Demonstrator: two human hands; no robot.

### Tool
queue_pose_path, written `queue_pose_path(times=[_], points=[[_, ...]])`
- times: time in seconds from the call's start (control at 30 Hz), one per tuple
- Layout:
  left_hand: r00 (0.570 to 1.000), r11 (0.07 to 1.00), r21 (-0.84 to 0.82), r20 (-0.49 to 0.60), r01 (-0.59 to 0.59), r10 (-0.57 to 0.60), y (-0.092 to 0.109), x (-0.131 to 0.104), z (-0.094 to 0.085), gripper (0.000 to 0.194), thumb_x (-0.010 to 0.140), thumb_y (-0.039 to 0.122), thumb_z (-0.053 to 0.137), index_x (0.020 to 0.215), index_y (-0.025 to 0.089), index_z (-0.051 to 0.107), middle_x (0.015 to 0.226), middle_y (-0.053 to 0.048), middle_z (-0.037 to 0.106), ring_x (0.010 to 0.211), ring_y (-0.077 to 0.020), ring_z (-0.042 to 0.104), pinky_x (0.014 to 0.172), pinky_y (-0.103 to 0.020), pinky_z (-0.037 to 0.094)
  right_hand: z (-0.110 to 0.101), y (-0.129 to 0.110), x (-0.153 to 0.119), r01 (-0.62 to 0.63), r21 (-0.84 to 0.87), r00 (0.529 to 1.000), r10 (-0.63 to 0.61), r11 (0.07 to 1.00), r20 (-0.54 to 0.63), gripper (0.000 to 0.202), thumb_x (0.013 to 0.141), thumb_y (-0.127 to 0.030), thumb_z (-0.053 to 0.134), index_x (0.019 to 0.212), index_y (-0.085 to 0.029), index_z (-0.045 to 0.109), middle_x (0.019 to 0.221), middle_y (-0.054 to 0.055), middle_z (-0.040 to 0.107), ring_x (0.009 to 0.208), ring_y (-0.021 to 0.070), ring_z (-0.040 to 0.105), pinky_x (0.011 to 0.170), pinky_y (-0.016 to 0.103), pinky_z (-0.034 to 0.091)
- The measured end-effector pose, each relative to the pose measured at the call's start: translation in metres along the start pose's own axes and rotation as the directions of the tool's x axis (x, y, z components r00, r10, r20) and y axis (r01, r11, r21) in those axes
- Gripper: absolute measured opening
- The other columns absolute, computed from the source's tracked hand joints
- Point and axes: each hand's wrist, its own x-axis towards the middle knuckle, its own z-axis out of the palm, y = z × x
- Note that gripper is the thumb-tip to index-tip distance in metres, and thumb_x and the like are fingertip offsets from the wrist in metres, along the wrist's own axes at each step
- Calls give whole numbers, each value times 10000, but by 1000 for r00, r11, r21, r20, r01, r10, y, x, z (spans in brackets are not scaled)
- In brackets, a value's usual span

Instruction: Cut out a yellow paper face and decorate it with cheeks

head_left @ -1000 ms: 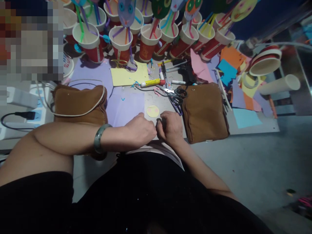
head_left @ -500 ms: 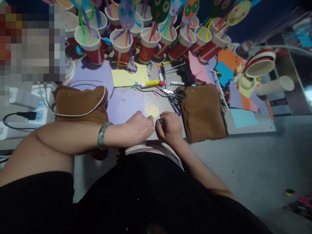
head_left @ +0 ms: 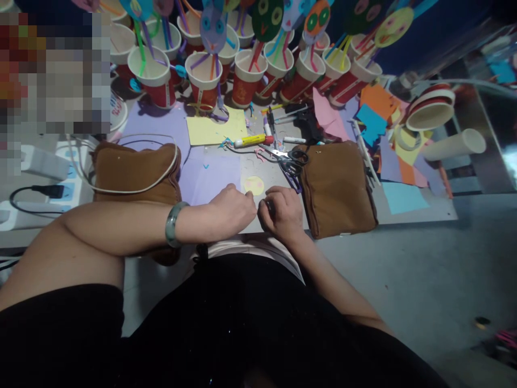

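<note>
Curled fingers close my left hand (head_left: 231, 211), which rests at the table's front edge; anything inside it is hidden. Close to its right, my right hand (head_left: 283, 211) is also curled, with something small and dark at its fingers that I cannot make out. Just beyond the gap between both hands lies a yellow paper oval (head_left: 254, 186) with pinkish spots. A sheet of purple paper (head_left: 212, 178) lies behind my left hand. Black-handled scissors (head_left: 297, 157) and a yellow marker with a red cap (head_left: 252, 141) are farther back.
Brown cushions (head_left: 135, 170) (head_left: 338, 188) flank the hands. Several red-and-white paper cups (head_left: 204, 81) holding paper faces on coloured stems line the back. A power strip (head_left: 72, 186) sits left; coloured paper scraps (head_left: 371, 125) and a white tube (head_left: 456, 144) are on the right.
The whole view has shifted slightly. Both hands keep nearly the same pose and place beside the yellow oval.
</note>
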Motion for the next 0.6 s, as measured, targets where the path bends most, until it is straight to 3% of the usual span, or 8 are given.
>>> queue_pose_path(times=[0.23, 0.4, 0.47, 0.6], points=[[1000, 1000, 3, 7, 4, -4, 0, 1, -2, 334, 893, 20, 413, 1060, 38, 702, 792, -159, 698, 694, -210, 652, 607, -315, 330, 0, -1, -1, -13, 15, 1000, 14, 1000, -2, 57, 864, -172, 580, 897, -208, 550, 943, 116, 671, 853, 248, 562, 751, 396, 469], [999, 1000, 8, -52, -3, 4, 0, 2, 4, 303, 881, 21, 446, 1051, 34, 696, 740, -149, 687, 667, -209, 642, 582, -314, 304, -6, 3, 4, 8, 130, 999, -13, 991, 37, 33, 893, -194, 564, 917, -213, 551, 922, 95, 677, 884, 234, 601, 786, 377, 497], [998, 1000, 6, -58, -12, 12, 0, 3, 6, 302, 868, 13, 457, 1053, 30, 695, 733, -149, 687, 665, -211, 644, 576, -314, 301, -13, 10, 12, 22, 132, 999, -27, 991, 40, 23, 902, -210, 563, 923, -211, 555, 910, 91, 683, 886, 230, 609, 790, 370, 493], [999, 1000, 2, -41, -17, 17, -1, 3, 5, 360, 839, -20, 438, 1079, 40, 700, 724, -147, 692, 681, -216, 655, 582, -319, 311, -26, 35, 47, 7, -26, 999, -5, 1000, 54, 84, 925, -272, 536, 887, -219, 589, 870, 87, 683, 847, 244, 595, 763, 392, 437]])
